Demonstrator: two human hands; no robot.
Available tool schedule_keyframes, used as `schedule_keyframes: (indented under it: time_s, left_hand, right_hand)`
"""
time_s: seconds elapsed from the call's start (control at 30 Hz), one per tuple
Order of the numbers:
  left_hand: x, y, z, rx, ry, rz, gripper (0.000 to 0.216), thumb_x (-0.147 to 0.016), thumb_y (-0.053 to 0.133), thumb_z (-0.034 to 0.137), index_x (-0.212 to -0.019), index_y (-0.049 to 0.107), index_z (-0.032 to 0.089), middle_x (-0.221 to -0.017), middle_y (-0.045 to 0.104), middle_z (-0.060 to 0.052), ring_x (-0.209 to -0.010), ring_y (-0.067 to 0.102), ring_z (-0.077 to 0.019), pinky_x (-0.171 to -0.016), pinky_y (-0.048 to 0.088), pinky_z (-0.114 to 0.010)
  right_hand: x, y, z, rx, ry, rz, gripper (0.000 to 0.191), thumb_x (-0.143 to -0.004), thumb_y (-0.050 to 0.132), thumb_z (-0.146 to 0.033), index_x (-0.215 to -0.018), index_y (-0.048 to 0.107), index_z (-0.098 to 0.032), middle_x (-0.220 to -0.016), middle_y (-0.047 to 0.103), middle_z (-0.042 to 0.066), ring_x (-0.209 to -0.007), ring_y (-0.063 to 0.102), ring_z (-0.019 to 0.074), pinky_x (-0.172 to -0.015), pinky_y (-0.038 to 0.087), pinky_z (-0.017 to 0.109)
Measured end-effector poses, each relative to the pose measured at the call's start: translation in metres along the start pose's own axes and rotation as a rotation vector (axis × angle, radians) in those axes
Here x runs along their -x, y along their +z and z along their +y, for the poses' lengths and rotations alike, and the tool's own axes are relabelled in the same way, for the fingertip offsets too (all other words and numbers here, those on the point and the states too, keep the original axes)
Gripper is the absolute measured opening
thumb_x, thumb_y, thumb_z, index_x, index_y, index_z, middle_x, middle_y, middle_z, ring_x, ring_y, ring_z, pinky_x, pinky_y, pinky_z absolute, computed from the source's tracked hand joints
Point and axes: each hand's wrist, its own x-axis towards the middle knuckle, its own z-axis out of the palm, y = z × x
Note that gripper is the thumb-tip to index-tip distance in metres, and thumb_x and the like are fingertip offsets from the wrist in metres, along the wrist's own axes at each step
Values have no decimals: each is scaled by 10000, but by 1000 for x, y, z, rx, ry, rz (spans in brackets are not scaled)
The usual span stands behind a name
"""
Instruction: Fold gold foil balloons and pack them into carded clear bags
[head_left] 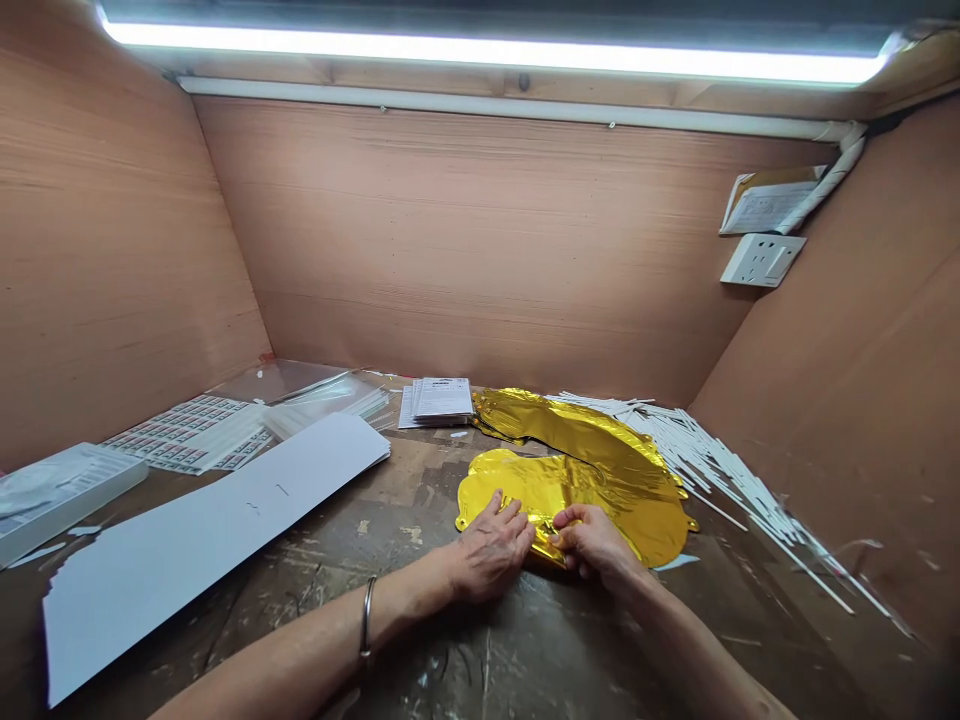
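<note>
A flat gold foil balloon lies on the worn wooden bench, on top of a stack of more gold foil balloons that fans toward the back. My left hand presses on the near edge of the top balloon with its fingers bent over the foil. Just to its right, my right hand pinches the same near edge, fingers curled on the foil. A metal bangle circles my left wrist.
A heap of thin white straws lies along the right wall. A long white card sheet lies at left, with sticker sheets, clear bags and a white box. Printed leaflets sit at the back. A socket is on the right wall.
</note>
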Motion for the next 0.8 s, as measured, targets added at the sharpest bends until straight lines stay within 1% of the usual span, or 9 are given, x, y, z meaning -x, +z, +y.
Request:
schedule_keyframes:
  time_s: [0.1, 0.17, 0.23, 0.3, 0.33, 0.43, 0.6, 0.7, 0.8]
  left_hand:
    - [1, 1, -5, -44, 28, -6, 191, -798, 337, 135, -923, 481, 116, -897, 564, -113, -906, 495, -227, -925, 275, -451]
    - [-1, -5, -9, -31, 42, -8, 172, -807, 339, 148, -886, 489, 118, -853, 572, -101, -836, 516, -210, -917, 286, -441]
    - [-5, -18, -15, 3, 64, -25, 149, -799, 367, 160, -867, 493, 118, -830, 581, -94, -796, 527, -203, -907, 296, -438]
    - [-8, -36, -24, 60, 87, -77, 116, -762, 416, 143, -835, 504, 123, -777, 590, -78, -741, 534, -195, -873, 325, -426]
    - [-10, -46, -29, 110, 75, -111, 107, -730, 445, 126, -812, 514, 127, -735, 589, -63, -705, 533, -187, -837, 352, -406]
    - [-11, -69, -48, 463, -135, -152, 115, -661, 477, 85, -740, 539, 139, -608, 539, 0, -591, 497, -131, -641, 409, -270]
    - [2, -70, -77, 1216, -554, -150, 161, -618, 576, 198, -758, 541, 126, -520, 447, 53, -434, 404, -63, -421, 321, -176]
    - [27, -68, -88, 1187, -646, -106, 255, -676, 553, 341, -808, 548, 123, -588, 523, 13, -500, 495, -100, -473, 385, -206]
    - [78, -74, -97, 752, -671, 14, 415, -737, 490, 446, -1034, 515, 158, -952, 598, -85, -876, 555, -213, -750, 429, -337]
  right_hand:
    - [9, -5, -3, 59, -50, 36, 153, -673, 501, -182, -822, 496, -148, -533, 556, 11, -498, 559, 163, -385, 378, 233]
    - [20, -8, -6, 199, -295, 154, 260, -690, 527, -259, -927, 530, -153, -842, 616, 104, -817, 575, 234, -614, 449, 323]
    - [31, -8, -8, 441, -668, 287, 397, -673, 568, -303, -1046, 523, -175, -1131, 519, 131, -1073, 428, 289, -836, 356, 406]
    - [39, -6, -11, 652, -925, 331, 329, -708, 524, -255, -1023, 552, -164, -1087, 545, 134, -1032, 436, 291, -856, 304, 423]
    - [41, -4, -14, 680, -938, 318, 238, -739, 471, -224, -936, 584, -153, -943, 596, 123, -915, 491, 262, -804, 325, 398]
    - [37, 1, -28, 419, -759, 147, 248, -791, 369, -236, -651, 557, -153, -548, 510, 23, -554, 442, 139, -566, 321, 270]
    - [15, 12, -57, -218, -381, -394, 244, -629, 585, -352, -543, 479, -150, -459, 378, -56, -436, 279, 63, -449, 199, 217]
    - [1, 23, -60, -311, -279, -460, 249, -571, 642, -341, -538, 493, -144, -450, 400, -61, -416, 271, 50, -434, 162, 212]
    - [-10, 33, -54, -349, -240, -447, 254, -566, 657, -350, -535, 514, -142, -450, 445, -54, -410, 327, 53, -425, 194, 201]
